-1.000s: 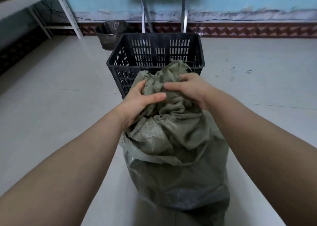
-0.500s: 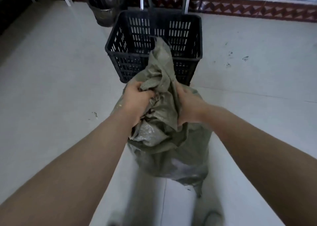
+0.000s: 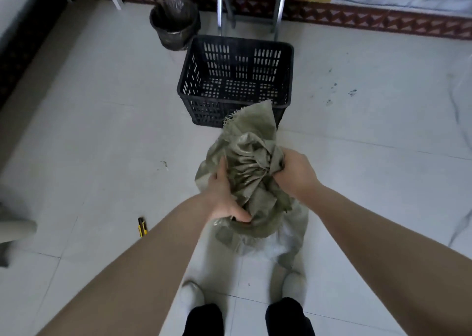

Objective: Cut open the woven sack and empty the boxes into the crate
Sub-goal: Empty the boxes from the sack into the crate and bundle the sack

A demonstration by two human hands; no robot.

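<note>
A pale tiled floor (image 3: 89, 131) is seen, bounded by a patterned skirting. A black crate (image 3: 236, 80) stands ahead, a lined bin (image 3: 175, 24) beside its far left corner under a table's legs. The woven sack (image 3: 251, 172) is held just before the crate: its bunched top is clenched by the left hand (image 3: 224, 195) and right hand (image 3: 296, 174), fingers curled tight into the cloth. What appears to be a yellow knife (image 3: 142, 227) lies left; open floor remains on both sides.

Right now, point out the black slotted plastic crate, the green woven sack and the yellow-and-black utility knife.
black slotted plastic crate (image 3: 181, 98): head view, front left corner of rim.
green woven sack (image 3: 251, 141): head view, bunched upper fabric.
yellow-and-black utility knife (image 3: 142, 227): head view, middle of handle, on floor.
</note>
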